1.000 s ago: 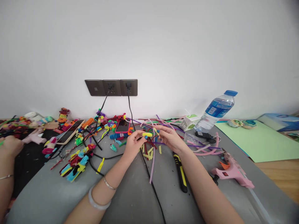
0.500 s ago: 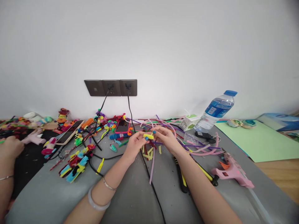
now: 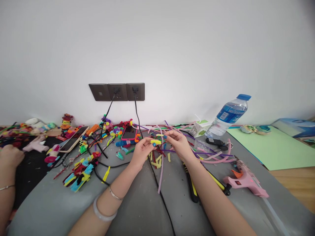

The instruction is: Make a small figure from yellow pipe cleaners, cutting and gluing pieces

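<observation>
Between the fingertips of my left hand (image 3: pixel 143 151) is a bright yellow piece of pipe cleaner (image 3: pixel 155 142), lying level. My right hand (image 3: pixel 179 144) pinches a short pale yellow pipe cleaner piece (image 3: pixel 159 135) by its right end, just above and behind the brighter one. A small gap parts the two pieces. Below my hands, several pale yellow pieces (image 3: pixel 157 162) lie on the grey table (image 3: pixel 137 206), with dark red bits beside them. One long lilac pipe cleaner (image 3: pixel 160 173) runs down toward me.
A pink glue gun (image 3: pixel 246 182), yellow-black pliers (image 3: pixel 190 183), keys (image 3: pixel 219 143), a water bottle (image 3: pixel 227 116) and a drink carton (image 3: pixel 199 128) are at right. Coloured pipe cleaner figures (image 3: pixel 81 172) and phones (image 3: pixel 74 139) lie left. A black cable (image 3: pixel 165 206) crosses the table. Another person's hand (image 3: pixel 11 160) shows far left.
My right hand has drawn slightly up and away from my left, so the pale piece now shows clear above the bright yellow one. My left hand has barely moved.
</observation>
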The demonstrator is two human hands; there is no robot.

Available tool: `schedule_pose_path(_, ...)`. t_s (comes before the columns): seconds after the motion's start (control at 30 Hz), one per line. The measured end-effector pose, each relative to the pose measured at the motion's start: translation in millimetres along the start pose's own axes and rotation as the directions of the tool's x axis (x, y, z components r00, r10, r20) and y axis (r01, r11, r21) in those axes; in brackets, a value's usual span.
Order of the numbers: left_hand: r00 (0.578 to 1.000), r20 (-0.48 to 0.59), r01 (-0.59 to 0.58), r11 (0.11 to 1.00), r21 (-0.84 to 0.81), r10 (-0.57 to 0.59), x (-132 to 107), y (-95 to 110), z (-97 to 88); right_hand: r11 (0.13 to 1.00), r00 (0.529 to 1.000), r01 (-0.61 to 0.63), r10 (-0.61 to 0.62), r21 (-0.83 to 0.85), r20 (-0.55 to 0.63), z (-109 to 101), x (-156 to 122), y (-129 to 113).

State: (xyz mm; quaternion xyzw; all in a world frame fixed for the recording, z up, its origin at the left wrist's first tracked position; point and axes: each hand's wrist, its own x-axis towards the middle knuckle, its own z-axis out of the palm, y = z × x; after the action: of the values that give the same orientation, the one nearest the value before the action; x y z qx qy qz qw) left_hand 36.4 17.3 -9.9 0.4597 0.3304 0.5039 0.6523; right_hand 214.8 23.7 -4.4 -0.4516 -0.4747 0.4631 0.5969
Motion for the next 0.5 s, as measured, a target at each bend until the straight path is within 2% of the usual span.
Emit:
schedule_pose_path(0.23, 1.0, -0.001, 0.002, 0.999, 0.046, -0.002, 0.5, 1.3, 0.1, 0.999, 0.999, -0.035, 0.035, 0.004, 0.005, 2.1, 0.2, 0.1)
schedule_pose_path(0.5, 0.999, 0.024, 0.031, 0.996, 0.087, -0.033, 0.2, -0.6, -1.0, 0.987, 0.992, 0.11, -0.101, -0.115, 0.081, 5.1, -4.2, -10.2)
